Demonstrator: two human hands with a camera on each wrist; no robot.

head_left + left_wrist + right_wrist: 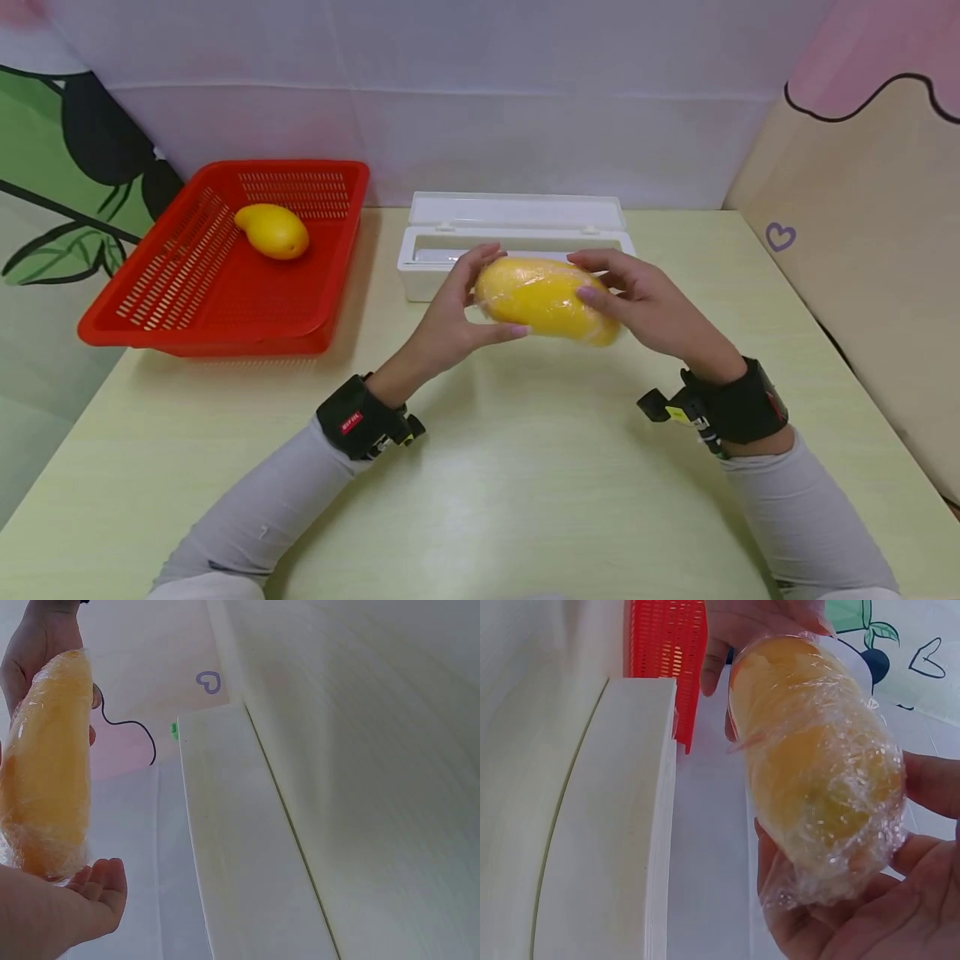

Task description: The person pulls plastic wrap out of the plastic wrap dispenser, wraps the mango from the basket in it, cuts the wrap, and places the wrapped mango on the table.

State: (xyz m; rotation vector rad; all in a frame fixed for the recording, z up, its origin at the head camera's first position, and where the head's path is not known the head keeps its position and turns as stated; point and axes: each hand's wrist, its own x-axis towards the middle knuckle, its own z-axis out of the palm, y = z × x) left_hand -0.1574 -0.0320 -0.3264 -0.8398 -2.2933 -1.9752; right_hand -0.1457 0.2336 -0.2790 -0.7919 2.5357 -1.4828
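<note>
A yellow mango (543, 296) wrapped in clear cling film is held up above the table between both hands. At its left end my left hand (457, 321) grips it, thumb along the near lower side and fingers behind. My right hand (648, 304) holds the other end, its thumb on the near face and fingers over the top. In the right wrist view, crumpled film bunches round the wrapped mango's (817, 765) near end. Just behind the hands is a white cling film dispenser box (420, 279) with its lid (517, 208) raised.
To the left stands a red perforated basket (318, 321), with an unwrapped yellow mango (277, 232) in it. The pale wooden table (510, 483) meets a cloth-covered wall (525, 142) at the back and a beige panel (862, 250) at the right.
</note>
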